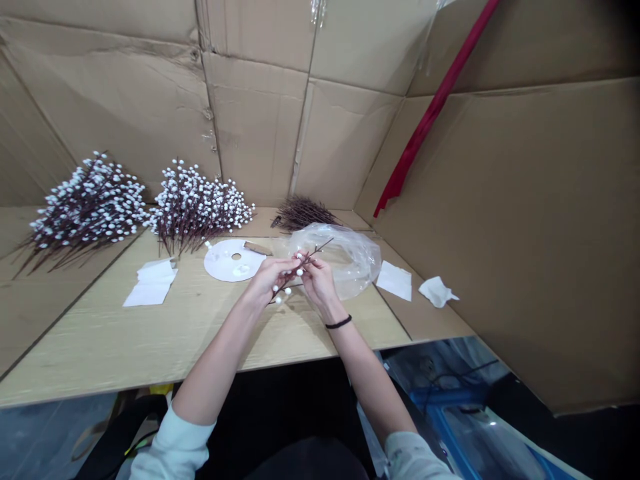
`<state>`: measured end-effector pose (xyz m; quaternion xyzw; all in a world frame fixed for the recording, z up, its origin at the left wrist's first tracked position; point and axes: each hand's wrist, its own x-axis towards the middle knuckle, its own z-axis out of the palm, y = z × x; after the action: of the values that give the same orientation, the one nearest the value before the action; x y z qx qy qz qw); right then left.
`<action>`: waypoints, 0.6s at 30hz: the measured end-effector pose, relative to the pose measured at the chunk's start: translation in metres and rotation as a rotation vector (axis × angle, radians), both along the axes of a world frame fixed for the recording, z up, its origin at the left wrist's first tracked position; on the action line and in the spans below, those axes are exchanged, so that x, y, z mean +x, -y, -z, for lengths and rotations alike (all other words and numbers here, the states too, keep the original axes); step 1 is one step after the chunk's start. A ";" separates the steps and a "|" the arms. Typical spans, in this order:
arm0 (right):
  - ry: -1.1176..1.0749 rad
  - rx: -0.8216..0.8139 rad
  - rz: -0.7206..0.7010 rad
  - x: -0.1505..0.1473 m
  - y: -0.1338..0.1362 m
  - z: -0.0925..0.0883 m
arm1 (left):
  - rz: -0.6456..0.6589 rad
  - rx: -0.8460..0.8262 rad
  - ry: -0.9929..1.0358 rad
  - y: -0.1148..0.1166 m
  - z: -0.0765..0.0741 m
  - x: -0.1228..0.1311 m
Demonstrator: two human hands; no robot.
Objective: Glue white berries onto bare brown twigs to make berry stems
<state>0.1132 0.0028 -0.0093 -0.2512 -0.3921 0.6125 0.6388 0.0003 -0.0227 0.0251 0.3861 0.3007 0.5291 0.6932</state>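
Observation:
Between my two hands is a thin brown twig [320, 247] with several white berries on its lower left part. My left hand [269, 277] is closed round the twig's middle, and berries show below its fingers. My right hand [317, 276] pinches the same twig just to the right, close to a white berry. The bare tip points up and right. Behind my right hand lies a clear plastic bag [357, 257]. A round white disc [223, 261] with a centre hole, a small brown piece [257, 249] at its edge, lies left of my hands.
Two piles of white-berried twigs, one far left [93, 203] and one nearer [193, 203], lie at the back. Bare brown twigs [305, 212] sit behind the bag. White papers [150, 283] [395, 280] and a crumpled tissue [437, 292] flank it. Cardboard walls [525, 220] enclose the table.

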 end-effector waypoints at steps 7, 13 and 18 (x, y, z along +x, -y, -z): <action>-0.016 0.022 0.003 -0.001 0.000 0.000 | -0.006 0.004 -0.009 0.000 0.000 0.000; -0.022 0.020 0.029 -0.001 0.002 -0.004 | 0.011 0.014 -0.028 0.002 0.000 0.000; -0.010 0.021 0.016 -0.001 0.002 -0.005 | 0.030 0.032 -0.077 -0.001 0.005 0.000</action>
<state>0.1121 0.0006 -0.0048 -0.2445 -0.3931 0.6047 0.6481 0.0000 -0.0212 0.0206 0.4216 0.3128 0.5079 0.6829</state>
